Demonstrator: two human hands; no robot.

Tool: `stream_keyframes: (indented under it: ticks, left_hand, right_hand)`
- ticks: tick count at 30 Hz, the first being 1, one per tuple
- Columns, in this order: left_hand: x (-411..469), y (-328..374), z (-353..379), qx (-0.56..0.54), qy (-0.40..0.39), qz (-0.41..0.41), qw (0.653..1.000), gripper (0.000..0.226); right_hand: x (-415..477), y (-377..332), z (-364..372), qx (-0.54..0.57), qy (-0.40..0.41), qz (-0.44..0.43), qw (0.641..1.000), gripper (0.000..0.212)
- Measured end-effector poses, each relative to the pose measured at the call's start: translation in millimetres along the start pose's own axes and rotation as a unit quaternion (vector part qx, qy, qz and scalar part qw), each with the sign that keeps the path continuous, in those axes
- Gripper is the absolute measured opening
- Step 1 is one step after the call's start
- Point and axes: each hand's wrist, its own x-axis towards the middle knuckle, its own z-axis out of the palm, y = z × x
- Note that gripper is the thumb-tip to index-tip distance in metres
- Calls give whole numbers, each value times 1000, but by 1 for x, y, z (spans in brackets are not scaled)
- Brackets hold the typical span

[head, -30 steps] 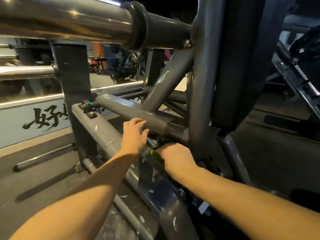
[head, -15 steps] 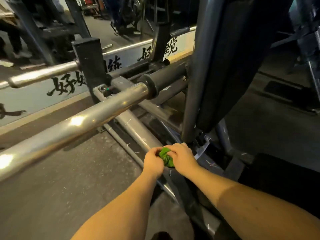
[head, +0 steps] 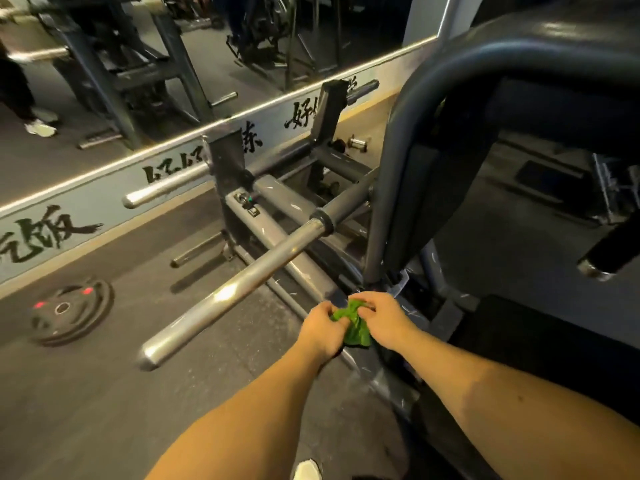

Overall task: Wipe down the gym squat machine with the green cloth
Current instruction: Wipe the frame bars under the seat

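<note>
The green cloth (head: 354,325) is bunched up between both hands, just above the machine's low grey frame rail. My left hand (head: 322,329) grips its left side with curled fingers. My right hand (head: 382,318) pinches its top and right side. The grey squat machine (head: 384,188) rises ahead and to the right, with a curved tube, a dark pad and a long chrome weight sleeve (head: 242,278) jutting toward the lower left. Part of the cloth is hidden inside my fingers.
A black weight plate (head: 71,311) lies on the floor at left. A wall mirror (head: 173,81) with a lettered base runs along the back. A dark handle end (head: 604,261) sticks out at right. A white shoe tip (head: 306,471) shows at the bottom edge.
My view has pulled back and up from the frame. My left hand left the grey tube and joined my right on the cloth, which now hangs out more between them.
</note>
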Motion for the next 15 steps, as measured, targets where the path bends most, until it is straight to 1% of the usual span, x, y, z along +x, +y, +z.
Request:
stream_keyframes:
  ticks: [3,6,8,10,13,15]
  left_hand:
    - [-23,27,-26,-12,39,30,999,21]
    - [-38,48,-59,7,98,73,992,20]
    - [-46,60,-83,6,131,101,986,16]
    - [-50,71,-107,4,147,115,982,12]
    - [-50,79,-144,-1,157,136,978,13]
    - [-42,78,-171,-4,158,144,977,9]
  right_hand:
    - [-14,-31,-12,13,11,-32,999,34]
    - [-23,-66,-19,102,19,-51,993,30]
    - [-27,-88,-20,169,25,-54,984,29]
    - [-30,-108,-19,199,21,-68,977,26]
    - [-31,-135,-8,149,-6,-122,981,28]
    - [-19,-154,5,95,15,-149,984,25]
